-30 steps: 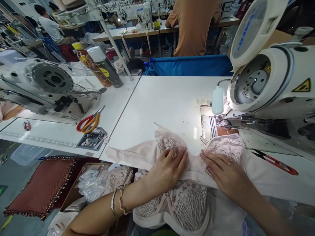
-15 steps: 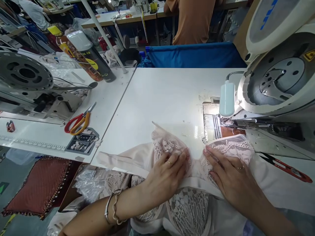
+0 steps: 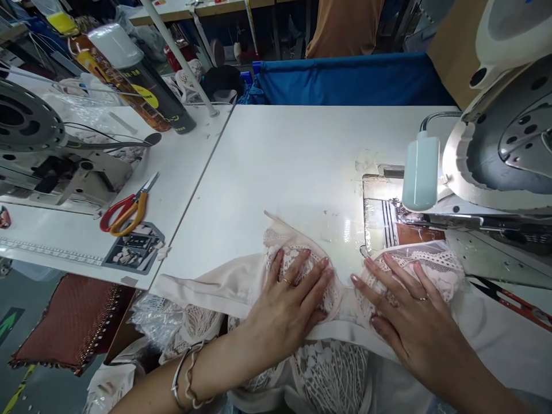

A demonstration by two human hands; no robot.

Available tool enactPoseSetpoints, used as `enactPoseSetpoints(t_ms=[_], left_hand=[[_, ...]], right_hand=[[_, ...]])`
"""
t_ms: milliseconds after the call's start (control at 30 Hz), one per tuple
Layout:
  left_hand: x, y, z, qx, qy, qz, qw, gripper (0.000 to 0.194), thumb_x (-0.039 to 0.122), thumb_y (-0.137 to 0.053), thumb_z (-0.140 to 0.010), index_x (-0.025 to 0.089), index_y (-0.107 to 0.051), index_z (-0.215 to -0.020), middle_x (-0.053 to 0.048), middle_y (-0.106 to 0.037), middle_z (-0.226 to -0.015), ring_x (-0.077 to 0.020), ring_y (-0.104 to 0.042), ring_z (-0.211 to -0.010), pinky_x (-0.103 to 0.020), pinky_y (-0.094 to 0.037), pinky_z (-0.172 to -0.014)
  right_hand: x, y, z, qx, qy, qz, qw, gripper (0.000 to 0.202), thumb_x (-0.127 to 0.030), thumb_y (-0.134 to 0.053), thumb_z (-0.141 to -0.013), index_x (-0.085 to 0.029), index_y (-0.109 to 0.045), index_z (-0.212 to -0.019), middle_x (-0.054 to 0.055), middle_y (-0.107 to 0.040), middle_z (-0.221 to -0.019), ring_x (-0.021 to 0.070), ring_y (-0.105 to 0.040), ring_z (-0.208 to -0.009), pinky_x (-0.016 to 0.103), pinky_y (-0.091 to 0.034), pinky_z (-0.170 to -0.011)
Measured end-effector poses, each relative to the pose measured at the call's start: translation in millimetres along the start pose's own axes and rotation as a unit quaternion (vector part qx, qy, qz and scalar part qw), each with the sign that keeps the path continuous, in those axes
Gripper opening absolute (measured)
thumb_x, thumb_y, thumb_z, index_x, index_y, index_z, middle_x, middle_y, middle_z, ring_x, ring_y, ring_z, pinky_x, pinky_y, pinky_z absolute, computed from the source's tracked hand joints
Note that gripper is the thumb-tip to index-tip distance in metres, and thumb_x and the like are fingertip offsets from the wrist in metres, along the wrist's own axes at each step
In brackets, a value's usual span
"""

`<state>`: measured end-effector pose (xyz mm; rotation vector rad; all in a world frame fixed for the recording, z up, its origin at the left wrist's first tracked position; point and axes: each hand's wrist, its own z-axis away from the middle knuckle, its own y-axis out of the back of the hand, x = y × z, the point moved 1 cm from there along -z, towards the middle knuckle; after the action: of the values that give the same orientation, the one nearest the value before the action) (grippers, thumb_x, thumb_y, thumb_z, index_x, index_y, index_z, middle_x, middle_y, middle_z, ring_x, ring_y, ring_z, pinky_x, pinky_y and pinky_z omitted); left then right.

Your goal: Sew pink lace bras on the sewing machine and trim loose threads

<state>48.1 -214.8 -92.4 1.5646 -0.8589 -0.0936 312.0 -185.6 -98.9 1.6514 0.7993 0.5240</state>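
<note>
A pale pink lace bra [image 3: 241,279] lies across the front edge of the white table, its two lace cups side by side. My left hand [image 3: 288,299] rests flat on the left cup with fingers spread. On the right cup lies my right hand [image 3: 409,310], palm down, fingers apart. The palms hide parts of the lace. More lace pieces [image 3: 332,368] hang below the table edge.
A sewing machine [image 3: 509,144] with a pale lamp housing [image 3: 421,172] stands at the right, red-handled snips [image 3: 517,302] below it. At the left are scissors [image 3: 129,213], two bottles [image 3: 142,86] and another machine [image 3: 52,155]. A person [image 3: 345,29] is beyond the blue cloth [image 3: 353,80].
The fingers of both hands have spread and flattened over the cups. The view has shifted, so the left machine and bottles sit further left and higher in the picture.
</note>
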Motion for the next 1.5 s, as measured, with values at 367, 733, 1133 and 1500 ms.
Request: enactPoseSetpoints(t_ms=[367,733,1133,1500], left_hand=[[-4.7,9.7,-2.2,-0.064,0.001,-0.118,0.991,0.068,0.051,-0.051,-0.101,0.020,-0.031,-0.159,-0.004,-0.030,-0.167,-0.0345,-0.012,-0.156,-0.057,0.009,-0.126],[-3.6,9.3,-3.3,-0.067,0.001,-0.126,0.990,0.069,0.049,-0.055,-0.100,0.016,-0.035,-0.157,-0.006,-0.033,-0.165,-0.0370,-0.017,-0.154,-0.059,0.008,-0.125],[-3.5,9.3,-3.7,-0.053,-0.001,-0.131,0.990,0.065,0.049,-0.050,-0.102,0.016,-0.036,-0.156,-0.006,-0.034,-0.165,-0.0354,-0.014,-0.155,-0.059,0.005,-0.126],[-8.9,9.9,-5.6,-0.062,-0.003,-0.112,0.992,0.063,0.049,-0.056,-0.100,0.032,-0.035,-0.157,-0.006,-0.031,-0.165,-0.0391,-0.019,-0.154,-0.068,-0.009,-0.123]], right_hand=[[-7.2,5.4,1.2,-0.023,-0.070,0.019,0.997,0.064,-0.043,-0.040,-0.104,-0.019,-0.026,-0.162,0.013,-0.039,-0.162,0.0363,-0.033,-0.149,0.068,-0.016,-0.121],[-6.6,4.8,0.6,-0.016,-0.077,0.010,0.997,0.065,-0.043,-0.039,-0.104,-0.021,-0.024,-0.163,0.013,-0.041,-0.161,0.0362,-0.035,-0.148,0.068,-0.017,-0.120],[-7.7,5.2,0.8,-0.018,-0.073,0.016,0.997,0.065,-0.041,-0.041,-0.103,-0.019,-0.024,-0.162,0.014,-0.039,-0.162,0.0361,-0.032,-0.149,0.069,-0.016,-0.121],[-6.5,2.6,4.3,-0.027,-0.064,0.037,0.997,0.059,-0.042,-0.041,-0.103,-0.035,-0.028,-0.160,0.008,-0.032,-0.167,0.0387,-0.027,-0.151,0.071,-0.020,-0.116]])
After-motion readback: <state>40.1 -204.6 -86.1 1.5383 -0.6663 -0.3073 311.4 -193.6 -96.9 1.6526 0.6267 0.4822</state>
